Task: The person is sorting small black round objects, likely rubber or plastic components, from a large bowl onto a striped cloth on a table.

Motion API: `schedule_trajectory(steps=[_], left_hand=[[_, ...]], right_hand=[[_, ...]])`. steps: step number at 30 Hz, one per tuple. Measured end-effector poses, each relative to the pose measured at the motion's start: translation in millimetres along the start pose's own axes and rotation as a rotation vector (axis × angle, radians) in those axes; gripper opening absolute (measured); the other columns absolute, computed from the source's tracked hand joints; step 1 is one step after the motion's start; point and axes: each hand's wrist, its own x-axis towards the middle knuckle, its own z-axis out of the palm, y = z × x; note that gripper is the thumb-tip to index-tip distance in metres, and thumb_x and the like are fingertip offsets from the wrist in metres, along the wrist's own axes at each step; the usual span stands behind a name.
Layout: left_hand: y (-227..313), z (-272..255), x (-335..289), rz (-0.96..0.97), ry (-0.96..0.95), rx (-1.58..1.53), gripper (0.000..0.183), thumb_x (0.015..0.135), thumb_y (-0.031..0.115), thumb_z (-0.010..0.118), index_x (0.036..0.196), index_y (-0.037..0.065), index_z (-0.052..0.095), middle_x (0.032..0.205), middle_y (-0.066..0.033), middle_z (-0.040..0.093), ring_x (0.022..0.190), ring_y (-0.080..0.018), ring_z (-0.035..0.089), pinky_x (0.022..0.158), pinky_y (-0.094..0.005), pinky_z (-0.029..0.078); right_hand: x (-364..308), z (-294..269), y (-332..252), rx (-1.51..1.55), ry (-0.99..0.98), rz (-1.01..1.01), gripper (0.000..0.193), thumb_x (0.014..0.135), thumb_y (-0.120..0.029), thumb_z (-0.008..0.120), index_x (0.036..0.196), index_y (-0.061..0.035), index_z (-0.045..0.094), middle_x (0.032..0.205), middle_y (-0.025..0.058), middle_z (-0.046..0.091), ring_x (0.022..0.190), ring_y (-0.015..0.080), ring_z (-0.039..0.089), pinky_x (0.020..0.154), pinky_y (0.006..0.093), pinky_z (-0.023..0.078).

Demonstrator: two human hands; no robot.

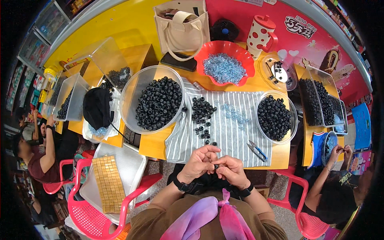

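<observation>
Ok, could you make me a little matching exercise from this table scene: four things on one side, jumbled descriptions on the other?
Things:
1. bowl
2. snips
3. mug
4. long strip

Descriptions:
A. white with red spots
B. gold, covered in small squares
C. red, holding blue beads
D. lying on the striped cloth

Pairs: 1-C, 2-D, 3-A, 4-B
</observation>
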Motion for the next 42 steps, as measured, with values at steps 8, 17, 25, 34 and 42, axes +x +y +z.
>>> schedule_trajectory(steps=[8, 17, 25, 34, 42], left_hand=[[0.8, -2.4, 4.0, -0.015, -0.089, -0.053, 0.047, 0.079, 0.008, 0.076, 0.119, -0.001, 0.053, 0.080, -0.0031, 0.061, 0.064, -0.0090, 0.061, 0.053, -0.0178, 0.048], [-2.4, -9.6, 1.8, -0.020, -0.041, -0.059, 0.045, 0.082, 0.005, 0.071, 0.122, -0.003, 0.051, 0.091, -0.0095, 0.066, 0.070, -0.0117, 0.064, 0.058, -0.0193, 0.052], [1.9, 12.2, 4.9, 0.037, -0.014, -0.016, 0.045, 0.082, 0.002, 0.069, 0.123, -0.002, 0.051, 0.098, -0.0105, 0.066, 0.074, -0.0118, 0.065, 0.061, -0.0194, 0.052], [8.1, 21.3, -0.6, 0.051, -0.049, 0.090, 0.048, 0.079, 0.003, 0.074, 0.121, -0.003, 0.052, 0.091, -0.0097, 0.066, 0.069, -0.0118, 0.064, 0.059, -0.0194, 0.053], [10.8, 29.1, -6.2, 0.061, -0.089, 0.104, 0.044, 0.081, 0.001, 0.072, 0.121, -0.001, 0.053, 0.084, -0.0049, 0.063, 0.064, -0.0089, 0.061, 0.054, -0.0181, 0.048]], right_hand=[[5.5, 3.1, 4.5, -0.293, 0.056, -0.257, 0.010, 0.088, -0.003, 0.059, 0.096, 0.0005, 0.063, 0.078, 0.0087, 0.067, 0.068, 0.0151, 0.066, 0.058, 0.0257, 0.050], [10.2, 4.9, -5.7, -0.492, 0.072, -0.394, 0.013, 0.084, -0.004, 0.064, 0.097, -0.0012, 0.065, 0.081, 0.0132, 0.067, 0.071, 0.0236, 0.068, 0.060, 0.0302, 0.050], [1.2, -11.6, -20.6, -0.196, 0.023, -0.173, 0.033, 0.086, 0.001, 0.062, 0.119, -0.0005, 0.060, 0.093, 0.0057, 0.065, 0.077, 0.0104, 0.061, 0.067, 0.0240, 0.049], [1.4, -19.4, -33.7, -0.367, -0.159, -0.207, 0.032, 0.084, 0.000, 0.064, 0.116, 0.0011, 0.063, 0.084, 0.0091, 0.068, 0.067, 0.0122, 0.064, 0.060, 0.0237, 0.050], [-7.9, -6.0, -50.2, -0.527, -0.030, -0.406, 0.028, 0.078, -0.002, 0.071, 0.106, 0.0007, 0.064, 0.081, 0.0120, 0.066, 0.067, 0.0207, 0.064, 0.059, 0.0301, 0.050]])
